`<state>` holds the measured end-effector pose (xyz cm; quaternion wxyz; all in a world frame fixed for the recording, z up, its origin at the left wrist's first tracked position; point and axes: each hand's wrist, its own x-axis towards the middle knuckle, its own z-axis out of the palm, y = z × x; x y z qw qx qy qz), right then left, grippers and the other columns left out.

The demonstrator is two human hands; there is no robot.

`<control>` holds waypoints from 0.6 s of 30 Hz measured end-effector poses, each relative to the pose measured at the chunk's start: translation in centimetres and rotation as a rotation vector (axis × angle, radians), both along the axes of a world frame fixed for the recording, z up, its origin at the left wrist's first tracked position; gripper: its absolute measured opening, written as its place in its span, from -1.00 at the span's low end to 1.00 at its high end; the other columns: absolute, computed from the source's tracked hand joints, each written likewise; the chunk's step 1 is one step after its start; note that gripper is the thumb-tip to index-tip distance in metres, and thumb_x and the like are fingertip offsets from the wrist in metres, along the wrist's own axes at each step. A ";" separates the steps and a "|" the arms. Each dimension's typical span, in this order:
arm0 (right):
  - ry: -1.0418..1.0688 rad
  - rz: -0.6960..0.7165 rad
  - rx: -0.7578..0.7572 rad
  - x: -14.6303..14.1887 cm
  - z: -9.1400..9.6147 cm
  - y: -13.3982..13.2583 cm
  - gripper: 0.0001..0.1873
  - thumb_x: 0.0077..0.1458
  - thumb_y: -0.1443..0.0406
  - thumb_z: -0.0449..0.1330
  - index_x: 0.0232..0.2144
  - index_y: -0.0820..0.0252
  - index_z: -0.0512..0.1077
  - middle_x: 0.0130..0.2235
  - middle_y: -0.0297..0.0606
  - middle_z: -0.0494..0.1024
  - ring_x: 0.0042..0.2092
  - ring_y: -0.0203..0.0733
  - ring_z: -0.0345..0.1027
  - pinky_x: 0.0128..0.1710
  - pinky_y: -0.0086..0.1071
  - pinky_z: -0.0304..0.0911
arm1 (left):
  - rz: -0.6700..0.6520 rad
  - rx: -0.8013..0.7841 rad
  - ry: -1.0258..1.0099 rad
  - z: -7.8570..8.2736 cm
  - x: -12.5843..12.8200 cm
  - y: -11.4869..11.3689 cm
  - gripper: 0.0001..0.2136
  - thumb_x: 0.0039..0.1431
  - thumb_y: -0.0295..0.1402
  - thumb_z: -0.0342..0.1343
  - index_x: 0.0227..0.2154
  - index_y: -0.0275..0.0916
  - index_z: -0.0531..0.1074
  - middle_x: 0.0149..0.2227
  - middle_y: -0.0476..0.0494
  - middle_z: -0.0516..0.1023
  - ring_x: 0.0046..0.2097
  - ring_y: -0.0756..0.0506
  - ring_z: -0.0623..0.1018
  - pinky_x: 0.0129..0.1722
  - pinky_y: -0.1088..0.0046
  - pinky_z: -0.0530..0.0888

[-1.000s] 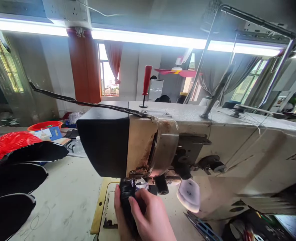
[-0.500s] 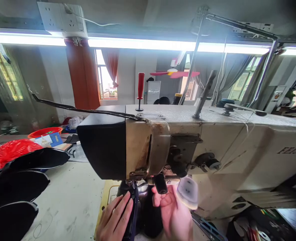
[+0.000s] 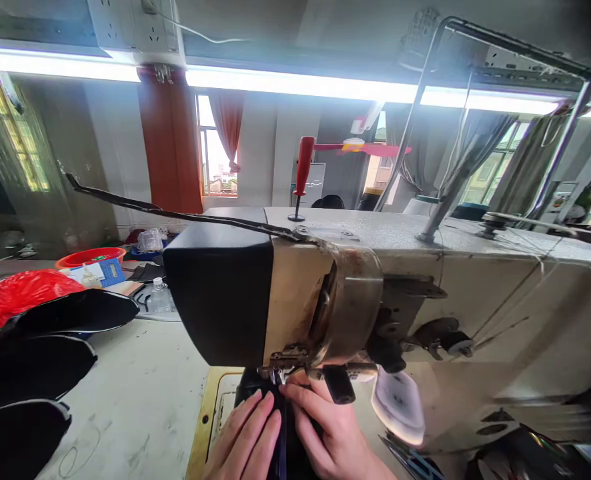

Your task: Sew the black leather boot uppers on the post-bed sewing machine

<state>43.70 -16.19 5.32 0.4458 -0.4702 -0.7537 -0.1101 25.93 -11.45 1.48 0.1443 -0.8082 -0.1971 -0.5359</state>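
Note:
A black workpiece (image 3: 248, 381) lies under the needle area of a sewing machine (image 3: 218, 293), its raised dark edge running toward me. My left hand (image 3: 245, 443) rests flat on its left side, fingers stretched forward and side by side. On the other side of that edge, my right hand (image 3: 333, 430) has its fingers bent and pinched on the workpiece, close by the presser foot (image 3: 276, 377). The right fingertips are partly hidden behind the machine's parts. Much of the workpiece is covered by both hands.
Several black curved pieces (image 3: 30, 373) lie stacked at the left, beside a red plastic bag (image 3: 35, 293) and a small clear bottle (image 3: 159, 297). A red-handled screwdriver (image 3: 303, 167) stands on the machine. Scissors (image 3: 410, 460) and a lit lamp (image 3: 399, 403) are at right.
My right hand has gone from palm-up below the machine head to the workpiece beside the presser foot. My left hand still presses the piece. The view has shifted slightly.

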 end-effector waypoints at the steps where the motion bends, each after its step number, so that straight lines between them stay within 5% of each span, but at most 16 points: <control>1: -0.006 -0.005 -0.003 0.0 0.0 0.0 -0.57 0.15 0.49 0.00 0.00 0.06 0.39 -0.17 -0.26 0.60 -0.21 -0.25 0.51 -0.21 -0.39 0.42 | 0.002 0.011 -0.020 -0.1 0.2 0.1 -0.71 0.28 -0.66 0.01 -0.07 -0.29 0.53 -0.03 -0.10 0.66 0.15 -0.06 0.51 0.20 0.45 0.42; 10: -0.121 -0.086 -0.075 0.0 0.4 -0.3 -0.49 0.12 0.50 -0.02 0.07 0.05 0.36 -0.08 -0.22 0.60 -0.12 -0.20 0.52 -0.16 -0.35 0.47 | -0.084 -0.013 -0.014 -0.3 -0.7 1.0 -0.71 0.40 -0.55 -0.11 -0.02 -0.31 0.49 0.01 -0.17 0.62 0.19 -0.09 0.47 0.15 0.42 0.47; 16: -0.178 -0.078 -0.008 0.8 -0.3 -0.3 -0.49 0.08 0.49 0.02 0.05 0.09 0.42 -0.07 -0.18 0.60 -0.10 -0.20 0.55 -0.13 -0.39 0.49 | -0.143 -0.043 0.063 0.0 -1.7 1.8 -0.58 0.46 -0.17 -0.20 -0.01 -0.29 0.50 0.01 -0.18 0.63 0.17 -0.11 0.51 0.16 0.37 0.47; 18: -0.176 -0.071 -0.009 1.1 -0.6 -0.2 -0.49 0.09 0.49 0.02 0.06 0.09 0.42 -0.06 -0.19 0.61 -0.09 -0.22 0.55 -0.12 -0.42 0.49 | -0.157 -0.045 0.082 0.0 -1.9 2.0 -0.62 0.46 -0.22 -0.17 -0.01 -0.29 0.50 0.01 -0.17 0.63 0.17 -0.12 0.51 0.15 0.36 0.49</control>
